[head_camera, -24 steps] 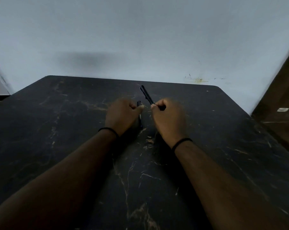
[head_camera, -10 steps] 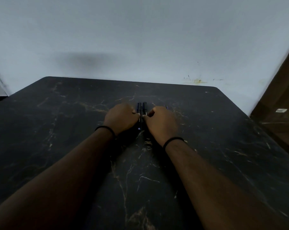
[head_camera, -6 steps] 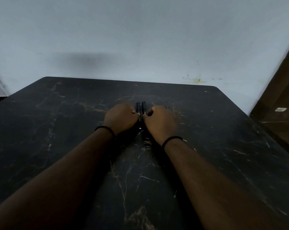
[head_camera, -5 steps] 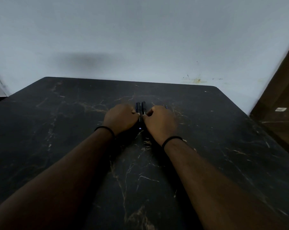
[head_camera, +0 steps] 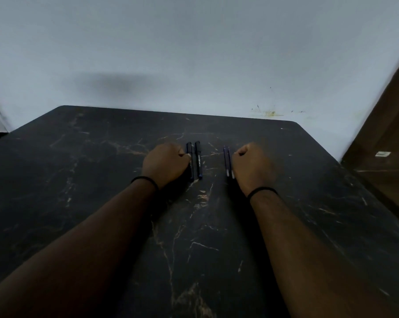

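On the head feed, two dark pens lie parallel on the black marble table [head_camera: 102, 180]. The left pen [head_camera: 189, 148] touches the thumb of my curled left hand [head_camera: 165, 165]; whether it pinches, I cannot tell. The right pen [head_camera: 198, 159] lies free. My right hand [head_camera: 253, 167] is a fist holding nothing, just beside two thin blue refills [head_camera: 227, 160].

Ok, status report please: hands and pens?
Left hand curled against two dark pens, grip unclear. Right hand fisted, apparently empty, beside two thin refills. Nothing in the way.
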